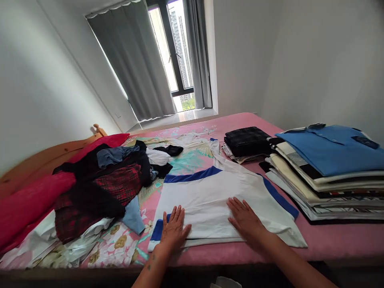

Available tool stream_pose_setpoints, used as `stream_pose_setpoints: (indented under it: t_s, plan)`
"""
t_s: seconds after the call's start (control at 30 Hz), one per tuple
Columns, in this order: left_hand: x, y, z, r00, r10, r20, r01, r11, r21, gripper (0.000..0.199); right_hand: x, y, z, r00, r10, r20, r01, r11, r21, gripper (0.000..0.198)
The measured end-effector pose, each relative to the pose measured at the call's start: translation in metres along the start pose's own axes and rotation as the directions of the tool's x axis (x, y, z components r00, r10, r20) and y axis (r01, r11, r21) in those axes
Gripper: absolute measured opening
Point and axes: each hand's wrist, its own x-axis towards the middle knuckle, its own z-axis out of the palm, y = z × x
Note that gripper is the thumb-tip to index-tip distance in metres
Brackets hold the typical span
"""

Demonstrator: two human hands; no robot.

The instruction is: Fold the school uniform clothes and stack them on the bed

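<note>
A white long-sleeved top [207,190] with blue bands lies spread on the pink bed, partly folded, its near edge close to the bed's front. My left hand [174,228] rests flat on its lower left part, beside a blue band. Palm down, my right hand [244,218] lies on the white cloth right of the middle, fingers stretched out. Neither hand grips the fabric. One sleeve [217,150] reaches away from me toward the far side of the bed.
A tall stack of folded clothes [336,188], topped by a blue shirt [330,146], stands at the right. Behind it sits a smaller pile with dark folded cloth [247,140]. Loose clothes [120,172] are heaped at the left, near red pillows [36,196] and a wooden headboard [60,150].
</note>
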Motion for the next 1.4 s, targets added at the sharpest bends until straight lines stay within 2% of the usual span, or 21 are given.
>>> stream_pose_setpoints:
  t_s: [0.1,0.23,0.43,0.6,0.73,0.87,1.03,1.17,1.27,1.33,1.4]
  plan:
    - [-0.005,-0.012,0.011,0.996,-0.081,0.029,0.082,0.996,-0.041,0.067,0.001,0.008,0.019,0.999,0.018,0.041,-0.018,1.0,-0.011,0.056]
    - [-0.005,-0.012,0.012,0.995,-0.086,0.057,0.09,0.993,-0.08,0.07,-0.003,0.013,0.026,0.998,0.019,0.054,-0.018,1.0,-0.013,0.057]
    - [0.002,-0.01,-0.012,0.984,-0.118,0.135,0.135,0.983,-0.123,0.069,0.004,0.003,0.007,0.982,0.075,0.175,-0.077,0.997,0.005,0.057]
    - [0.021,-0.015,-0.015,0.999,-0.033,0.015,0.036,0.973,-0.227,0.052,0.027,-0.011,-0.015,0.985,0.066,0.158,-0.077,0.995,0.065,0.054]
    - [0.055,-0.036,-0.007,0.991,-0.076,-0.114,0.049,0.973,-0.227,0.041,0.063,0.0,-0.017,0.987,0.062,0.149,-0.078,0.992,0.098,0.05]
    - [0.1,-0.072,-0.007,0.968,-0.161,-0.191,0.112,0.963,-0.244,0.04,0.097,0.034,0.002,0.984,0.124,0.13,-0.132,0.99,0.054,0.049]
    - [0.159,-0.116,-0.013,0.959,-0.177,-0.221,0.122,0.963,-0.242,0.039,0.109,0.066,0.03,0.985,0.15,0.08,-0.149,0.989,-0.02,0.048]
    - [0.203,-0.135,-0.01,0.958,-0.177,-0.227,0.118,0.961,-0.248,0.044,0.116,0.066,0.027,0.986,0.158,0.053,-0.158,0.987,-0.014,0.044]
    - [0.227,-0.144,-0.006,0.963,-0.165,-0.212,0.107,0.959,-0.262,0.045,0.133,0.055,0.016,0.996,0.065,0.064,-0.069,0.996,0.051,0.043]
    - [0.239,-0.152,-0.005,0.972,-0.13,-0.195,0.074,0.96,-0.27,0.036,0.149,0.047,0.012,0.994,-0.059,0.091,0.049,0.993,0.11,0.043]
    - [0.247,-0.162,-0.006,0.981,-0.084,-0.177,0.031,0.959,-0.282,0.022,0.167,0.043,0.013,0.968,-0.203,0.144,0.179,0.97,0.166,0.043]
